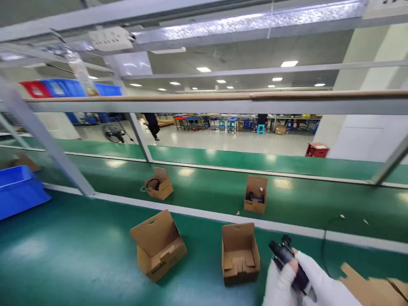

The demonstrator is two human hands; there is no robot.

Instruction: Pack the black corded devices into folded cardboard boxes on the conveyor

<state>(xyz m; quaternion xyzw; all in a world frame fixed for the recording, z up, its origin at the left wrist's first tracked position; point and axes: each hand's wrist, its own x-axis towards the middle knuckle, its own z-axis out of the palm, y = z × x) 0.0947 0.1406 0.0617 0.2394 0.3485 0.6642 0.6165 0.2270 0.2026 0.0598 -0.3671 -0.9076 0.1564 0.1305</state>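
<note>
Cardboard first: a tipped box (157,244) lies open at left on the green table (63,255), an upright box (239,255) beside it; next, the gloved left hand (280,282) is clamped on a dark device (283,253) (held just right of the upright box). The right hand (325,284) backs it, fingers hidden, so I cannot tell their grip; a thin cord (324,244) close by could snag and jerk the device loose.

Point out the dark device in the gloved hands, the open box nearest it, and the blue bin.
dark device (283,254), head view, its front end.
open box (239,236), head view, its back wall.
blue bin (22,199), head view, its near side wall.
</note>
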